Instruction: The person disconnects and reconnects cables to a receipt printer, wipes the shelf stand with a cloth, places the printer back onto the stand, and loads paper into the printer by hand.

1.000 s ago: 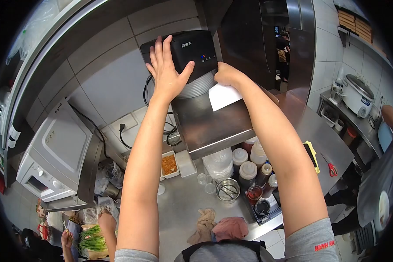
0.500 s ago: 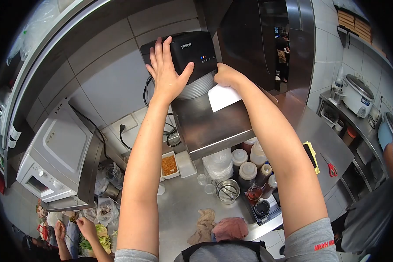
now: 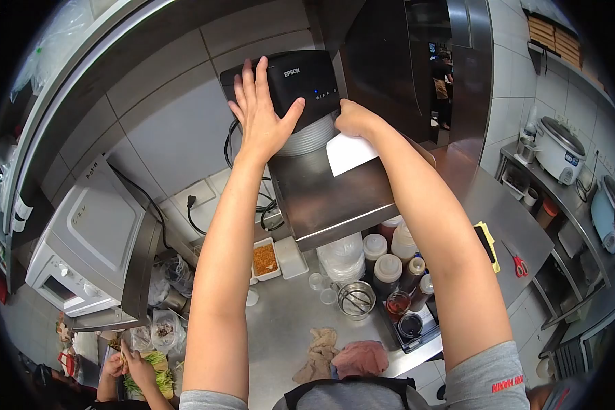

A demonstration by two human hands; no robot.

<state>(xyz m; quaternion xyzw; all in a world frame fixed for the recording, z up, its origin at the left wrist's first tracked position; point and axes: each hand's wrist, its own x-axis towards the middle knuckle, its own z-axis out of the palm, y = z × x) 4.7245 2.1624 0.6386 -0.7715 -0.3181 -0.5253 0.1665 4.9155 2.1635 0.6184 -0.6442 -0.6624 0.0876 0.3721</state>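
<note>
A black Epson receipt printer (image 3: 301, 82) sits on a stack of white plates (image 3: 309, 139) on the steel shelf (image 3: 335, 198). My left hand (image 3: 261, 116) lies with fingers spread against the printer's left part and front. At the printer's right front corner is my right hand (image 3: 355, 119), its fingers curled in and partly hidden; what they grip there does not show. White paper (image 3: 348, 154) hangs just below that hand, over the shelf; whether the hand touches it I cannot tell.
Sauce bottles (image 3: 388, 270), a metal pot (image 3: 355, 298) and cloths (image 3: 359, 358) stand or lie below the shelf. A white microwave (image 3: 92, 239) is left, red scissors (image 3: 519, 265) and a rice cooker (image 3: 557, 150) right. Another person's hands (image 3: 130, 365) work over greens at lower left.
My hands and the paper have stayed in place. A reddish light on the printer is now off, leaving blue. The person at right has moved mostly out of view; the other person's hands came together.
</note>
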